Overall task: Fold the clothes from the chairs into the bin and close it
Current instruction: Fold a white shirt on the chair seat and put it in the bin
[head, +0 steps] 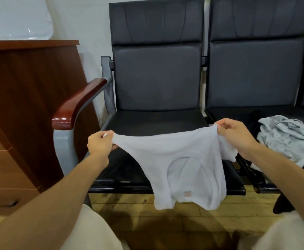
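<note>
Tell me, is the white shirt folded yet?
Not yet. The shirt is spread out: the left hand and right hand pinch its top corners, and the rest hangs loose before the chair.

The grey garment covers most of the black clothing.

A shirt hung between the left hand and the right hand, before a chair. A second chair stood just right of it, a heap of clothes on its seat. A cabinet stood left of the armrest.
</note>
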Tool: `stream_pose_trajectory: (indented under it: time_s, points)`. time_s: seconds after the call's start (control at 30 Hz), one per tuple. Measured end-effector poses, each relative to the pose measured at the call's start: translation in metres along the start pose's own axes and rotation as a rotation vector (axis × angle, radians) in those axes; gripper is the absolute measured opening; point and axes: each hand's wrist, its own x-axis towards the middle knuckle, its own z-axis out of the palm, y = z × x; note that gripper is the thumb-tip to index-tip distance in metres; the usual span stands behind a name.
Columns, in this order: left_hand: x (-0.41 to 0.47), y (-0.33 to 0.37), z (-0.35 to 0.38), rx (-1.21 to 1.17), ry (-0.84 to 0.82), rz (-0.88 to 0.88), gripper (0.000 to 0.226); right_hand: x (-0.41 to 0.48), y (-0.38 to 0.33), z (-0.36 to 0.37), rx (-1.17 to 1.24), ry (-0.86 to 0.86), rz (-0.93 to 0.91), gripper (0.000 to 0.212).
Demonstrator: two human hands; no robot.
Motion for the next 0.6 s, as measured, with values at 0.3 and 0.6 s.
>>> stream_pose_trajectory:
  time_s: [0.3, 0.6]
  points:
    - [0.003, -0.008, -0.003, 0.056, -0.043, -0.007, 0.022, -0.001, 0.002, -0.006, -0.067, -0.107, 0.007, 0.014]
    - [0.028, -0.035, 0.016, 0.381, -0.398, -0.145, 0.05, 0.028, 0.033, 0.018, -0.694, -0.358, -0.167, 0.018]
